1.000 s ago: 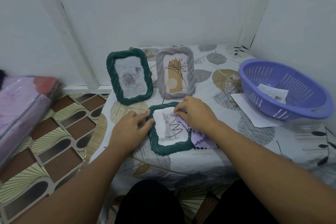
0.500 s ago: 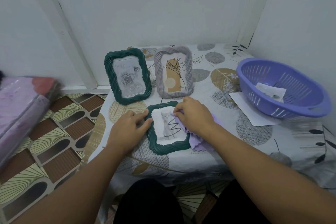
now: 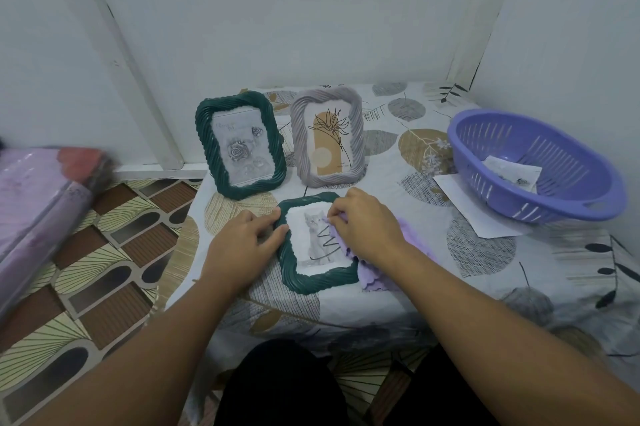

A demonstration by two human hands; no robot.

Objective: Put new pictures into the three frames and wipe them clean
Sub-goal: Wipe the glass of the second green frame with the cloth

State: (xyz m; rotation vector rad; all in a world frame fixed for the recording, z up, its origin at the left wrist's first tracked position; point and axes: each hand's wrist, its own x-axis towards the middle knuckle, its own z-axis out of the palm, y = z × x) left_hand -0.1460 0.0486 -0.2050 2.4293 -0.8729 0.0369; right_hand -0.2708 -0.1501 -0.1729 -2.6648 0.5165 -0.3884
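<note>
Fingers of right hand [image 3: 367, 225] pinching lilac cloth [image 3: 377, 278] on flat frame [image 3: 311, 282], beyond it 2 upright frames [image 3: 325, 138], basket [image 3: 533, 162] rightward.

pale, plain walls [image 3: 311, 10] meeting in a corner on the right, crossed by white trim strips [image 3: 131, 72]. low table [image 3: 519, 252] under a leaf-print cloth. patterned floor mat [image 3: 104, 270] in brown, cream and black. at left, blurred, perhaps a plastic-wrapped purple bundle [image 3: 31, 204]. soft, even light.

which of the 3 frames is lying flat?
The green cat-picture frame nearest the person, lying under both hands; the green rose frame and grey frame stand upright behind.
</note>
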